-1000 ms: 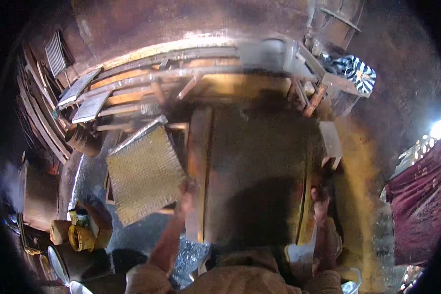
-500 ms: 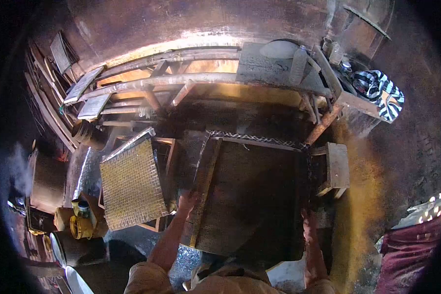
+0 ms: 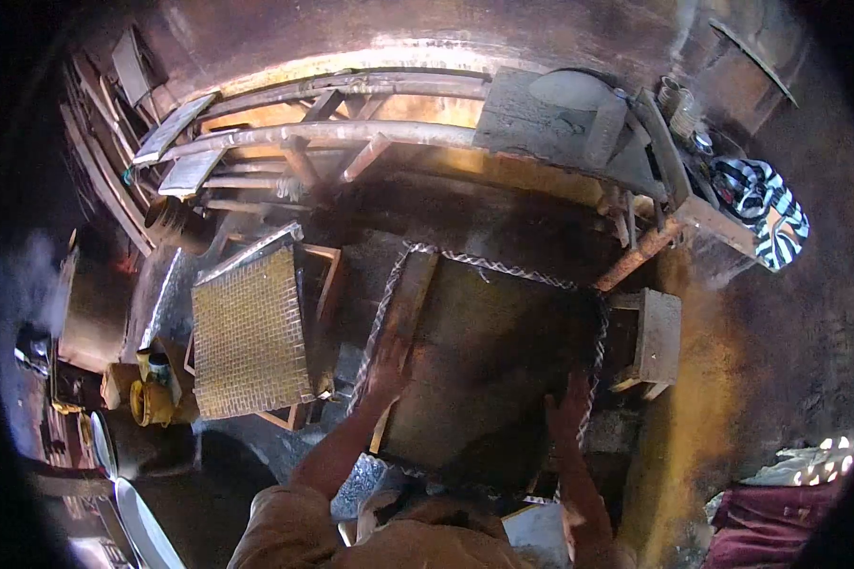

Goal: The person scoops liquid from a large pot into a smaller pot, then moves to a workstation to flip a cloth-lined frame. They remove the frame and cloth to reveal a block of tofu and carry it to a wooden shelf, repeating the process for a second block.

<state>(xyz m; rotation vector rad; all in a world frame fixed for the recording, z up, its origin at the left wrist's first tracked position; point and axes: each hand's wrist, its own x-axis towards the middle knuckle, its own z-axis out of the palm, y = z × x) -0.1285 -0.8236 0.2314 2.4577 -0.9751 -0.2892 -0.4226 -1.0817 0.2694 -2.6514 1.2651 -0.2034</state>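
While both my hands are over the panel (image 3: 489, 351), it lies low in front of me, to the right of the woven mat (image 3: 251, 337). My left hand (image 3: 384, 377) is on the strip (image 3: 419, 294) by the left edge, though I cannot tell whether that grip is closed round anything. My right hand (image 3: 567, 410) has a loose, unclenched grip, fingers spread over the panel near its right edge. As far as I can judge, the cord (image 3: 541, 278) is already round the far edge and along both sides; the strip is in place on the left, and I can make out no match for it on the right. Whether either needs more fixing, I cannot see. The mat lies apart, over a wooden frame (image 3: 327, 284) whose middle it hides. Shadow swallows much of the panel's face, its near edge is hard to follow beside my shirt (image 3: 427, 545), and what bears its weight is hidden. My right fingertips blur into the dark surface.
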